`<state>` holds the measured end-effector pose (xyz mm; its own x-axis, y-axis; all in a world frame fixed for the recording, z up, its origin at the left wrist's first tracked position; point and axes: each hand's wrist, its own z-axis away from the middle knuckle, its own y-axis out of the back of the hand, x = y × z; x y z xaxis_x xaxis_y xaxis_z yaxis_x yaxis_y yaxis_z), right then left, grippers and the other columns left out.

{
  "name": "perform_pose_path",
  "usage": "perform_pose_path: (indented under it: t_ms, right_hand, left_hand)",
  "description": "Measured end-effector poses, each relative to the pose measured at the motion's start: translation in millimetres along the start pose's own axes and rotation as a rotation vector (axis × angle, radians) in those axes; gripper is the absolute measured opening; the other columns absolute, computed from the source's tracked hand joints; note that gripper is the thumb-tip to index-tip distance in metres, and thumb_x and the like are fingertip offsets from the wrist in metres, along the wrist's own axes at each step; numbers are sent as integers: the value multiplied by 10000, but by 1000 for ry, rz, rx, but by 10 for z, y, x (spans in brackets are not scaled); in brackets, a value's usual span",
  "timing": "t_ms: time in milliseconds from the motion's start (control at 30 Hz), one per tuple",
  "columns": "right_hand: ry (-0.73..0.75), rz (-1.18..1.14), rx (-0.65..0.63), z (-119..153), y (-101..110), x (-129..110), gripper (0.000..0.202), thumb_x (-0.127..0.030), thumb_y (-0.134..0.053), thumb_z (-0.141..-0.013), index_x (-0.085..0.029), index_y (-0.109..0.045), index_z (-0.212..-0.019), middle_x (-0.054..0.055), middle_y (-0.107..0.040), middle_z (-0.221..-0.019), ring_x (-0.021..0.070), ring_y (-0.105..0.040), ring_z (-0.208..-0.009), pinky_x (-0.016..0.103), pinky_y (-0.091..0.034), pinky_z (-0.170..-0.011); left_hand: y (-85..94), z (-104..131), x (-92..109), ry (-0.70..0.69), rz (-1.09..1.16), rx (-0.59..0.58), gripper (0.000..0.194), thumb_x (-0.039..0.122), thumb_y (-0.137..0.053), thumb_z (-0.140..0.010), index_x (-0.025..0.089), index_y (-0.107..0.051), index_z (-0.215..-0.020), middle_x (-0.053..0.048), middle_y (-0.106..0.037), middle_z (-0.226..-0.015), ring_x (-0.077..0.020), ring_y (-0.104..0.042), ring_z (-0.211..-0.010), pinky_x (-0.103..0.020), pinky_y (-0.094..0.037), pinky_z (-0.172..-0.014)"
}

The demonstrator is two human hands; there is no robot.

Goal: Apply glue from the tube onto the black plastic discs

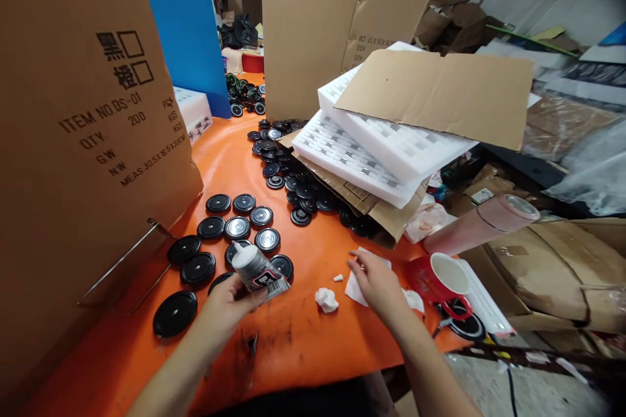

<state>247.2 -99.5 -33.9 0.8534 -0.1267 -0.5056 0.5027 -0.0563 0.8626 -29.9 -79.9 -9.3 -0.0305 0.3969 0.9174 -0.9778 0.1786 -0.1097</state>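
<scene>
Holding tilted bottle (258,268) in left hand (235,298); red mug (424,279), contents unclear.

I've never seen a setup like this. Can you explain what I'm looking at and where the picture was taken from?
There is no machine doing the handling here, just a person's two bare hands. The single picture comes from a camera worn on their head, looking forward and down, so both forearms reach in from the bottom edge.

The left hand holds a squeeze bottle tilted, its nozzle pointing up and to the left. The right hand is over a white paper; whether it grips it is hard to tell.

On the orange tabletop, round black discs lie spread out, with more heaped behind. Nearby are a crumpled tissue and a red mug. White foam trays are stacked farther back.
</scene>
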Motion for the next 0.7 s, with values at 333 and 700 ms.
perform_pose_path:
  t_ms: [333, 700]
  right_hand:
    - [-46, -44, 122, 130, -42, 177, 213, -349, -459, -856, -200, -611, -865, 83, -612, -909, 233, -566, -852, 339, -411, -750]
    - [-165, -1374, -98, 354, -666, -797, 374, -439, -694, -701, -201, -537, -944, 9, -553, -790, 138, -526, -711, 276, -424, -657]
  left_hand:
    - [-270, -52, -129, 70, 216, -54, 318, 291, -754, -620, 156, -672, -896, -65, -679, -931, -154, -554, -791, -233, -403, -636]
    - [-386, 21, -72, 76, 387, -126, 221, 260, -750, -643, 153, -705, -832, -53, -707, -830, -178, -607, -836, -266, -450, -778]
